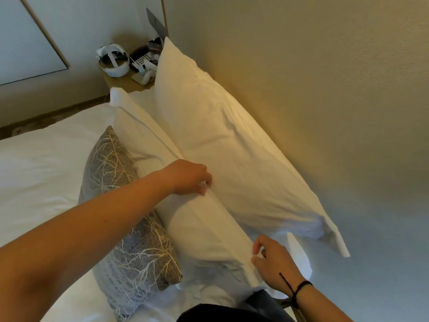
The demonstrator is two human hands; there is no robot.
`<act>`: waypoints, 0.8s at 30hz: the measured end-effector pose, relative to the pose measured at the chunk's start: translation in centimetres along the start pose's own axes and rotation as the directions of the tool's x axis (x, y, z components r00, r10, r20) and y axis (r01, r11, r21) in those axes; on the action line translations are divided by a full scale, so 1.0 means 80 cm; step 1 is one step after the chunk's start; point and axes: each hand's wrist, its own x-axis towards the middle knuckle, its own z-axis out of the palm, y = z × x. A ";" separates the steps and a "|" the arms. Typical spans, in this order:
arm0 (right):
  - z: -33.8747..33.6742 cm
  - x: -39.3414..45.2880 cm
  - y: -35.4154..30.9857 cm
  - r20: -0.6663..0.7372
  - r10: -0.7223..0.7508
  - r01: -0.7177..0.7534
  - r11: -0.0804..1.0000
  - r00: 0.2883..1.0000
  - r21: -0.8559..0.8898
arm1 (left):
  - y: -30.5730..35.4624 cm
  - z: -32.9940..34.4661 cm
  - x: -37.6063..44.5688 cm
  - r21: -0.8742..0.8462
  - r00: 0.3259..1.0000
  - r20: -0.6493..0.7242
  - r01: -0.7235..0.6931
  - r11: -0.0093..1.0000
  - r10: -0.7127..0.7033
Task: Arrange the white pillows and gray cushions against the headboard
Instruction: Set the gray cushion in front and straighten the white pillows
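Both the left hand [189, 178] and right hand [272, 260] pinch the top seam of the soft, light white cotton front pillow [204, 231], between grey branch-patterned cushion [130, 240] and rear headboard-leaning pillow [232, 145]; seam grip judged adequate.

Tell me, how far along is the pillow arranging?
Done, it seems: one white pillow leans upright against the headboard. In hand: the left hand and right hand pinch the top edge of a second white pillow standing in front of it. A gray cushion already leans against that pillow. Left: settling the second pillow; any other cushions are out of view.
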 end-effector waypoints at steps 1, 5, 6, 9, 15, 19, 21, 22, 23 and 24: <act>0.006 0.002 0.001 0.032 0.022 -0.021 1.000 0.999 -0.010 | -0.011 0.004 -0.003 0.051 0.999 0.027 0.046 0.998 -0.047; 0.023 0.014 -0.009 0.108 0.025 -0.009 0.989 0.994 -0.147 | -0.045 0.013 -0.014 0.187 0.977 -0.041 0.215 0.958 -0.212; 0.022 0.016 -0.017 0.079 -0.010 0.029 0.970 0.997 -0.240 | -0.050 0.012 -0.014 0.209 0.970 -0.083 0.241 0.948 -0.228; 0.012 0.020 -0.049 -0.077 -0.192 0.144 0.898 0.978 -0.415 | -0.067 0.007 -0.011 0.242 0.952 -0.158 0.295 0.924 -0.263; 0.011 0.064 -0.144 -0.121 -0.376 0.335 0.903 0.919 -0.268 | -0.096 0.011 -0.011 0.210 0.914 -0.181 0.395 0.894 -0.362; 0.016 0.114 -0.198 -0.153 -0.424 0.376 0.888 0.893 -0.266 | -0.127 0.011 -0.013 0.165 0.915 -0.168 0.393 0.905 -0.367; 0.020 0.137 -0.220 -0.148 -0.445 0.399 0.879 0.883 -0.261 | -0.141 0.008 -0.012 0.153 0.908 -0.168 0.409 0.900 -0.384; 0.021 0.149 -0.231 -0.138 -0.454 0.410 0.874 0.880 -0.260 | -0.149 0.005 -0.010 0.149 0.902 -0.170 0.422 0.894 -0.397; 0.022 0.161 -0.242 -0.122 -0.461 0.419 0.869 0.879 -0.265 | -0.156 0.003 -0.007 0.150 0.897 -0.172 0.433 0.889 -0.407; 0.022 0.174 -0.253 -0.104 -0.466 0.425 0.863 0.879 -0.273 | -0.164 0.000 -0.004 0.160 0.893 -0.172 0.441 0.883 -0.415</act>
